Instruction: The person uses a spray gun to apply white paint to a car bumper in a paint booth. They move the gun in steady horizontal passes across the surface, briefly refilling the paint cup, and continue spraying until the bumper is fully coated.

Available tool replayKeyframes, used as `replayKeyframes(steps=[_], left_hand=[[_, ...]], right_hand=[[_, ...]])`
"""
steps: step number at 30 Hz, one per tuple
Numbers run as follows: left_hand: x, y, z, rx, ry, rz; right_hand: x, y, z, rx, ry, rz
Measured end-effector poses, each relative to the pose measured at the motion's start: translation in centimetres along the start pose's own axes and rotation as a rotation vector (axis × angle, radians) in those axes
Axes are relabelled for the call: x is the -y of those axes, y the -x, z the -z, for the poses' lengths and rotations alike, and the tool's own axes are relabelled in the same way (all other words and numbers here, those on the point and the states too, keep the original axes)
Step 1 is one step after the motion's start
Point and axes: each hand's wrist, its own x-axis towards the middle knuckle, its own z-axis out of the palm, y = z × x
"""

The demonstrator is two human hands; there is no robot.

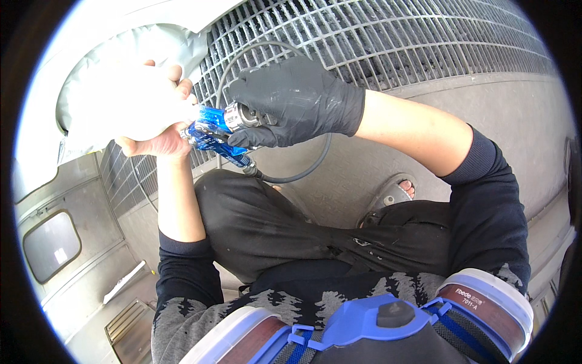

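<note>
A blue spray gun (209, 130) with a silver metal end is held between my two hands, left of the middle. My right hand (291, 100), in a black glove, is closed on it from the right, its fingers around the silver part and the body. My bare left hand (170, 144) curls around a white, glare-washed shape (142, 106) at the gun's left side, which looks like its paint cup; thumb and fingertips show at its edges. A dark hose (297, 177) runs from the gun's lower end and loops up behind my right hand.
A white curved panel with a wheel-arch-like opening (60, 109) stands at the left, sheeting inside it. Metal floor grating (388, 42) lies ahead. My knees and a sandalled foot (397, 189) are below. A blue respirator (370, 321) with two filters hangs in front.
</note>
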Motion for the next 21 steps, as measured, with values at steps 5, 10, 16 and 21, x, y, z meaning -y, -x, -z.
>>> replayKeyframes(steps=[5, 10, 16, 21], left_hand=[[0.4, 0.0, -0.6, -0.083, -0.155, -0.048], [2.1, -0.7, -3.7, -0.599, -0.57, -0.198], [5.0, -4.5, -9.1, -0.834, -0.797, -0.333], [10.5, -10.5, -14.7, -0.714, -0.9, -0.419]], right_hand=[[-0.8, -0.4, -0.2, 0.065, -0.054, -0.048], [-2.4, 0.6, 0.5, 0.069, -0.26, -0.561], [-1.0, 2.8, -0.2, 0.237, -0.301, -0.374], [-0.1, 0.8, 0.9, -0.243, -0.609, -0.459]])
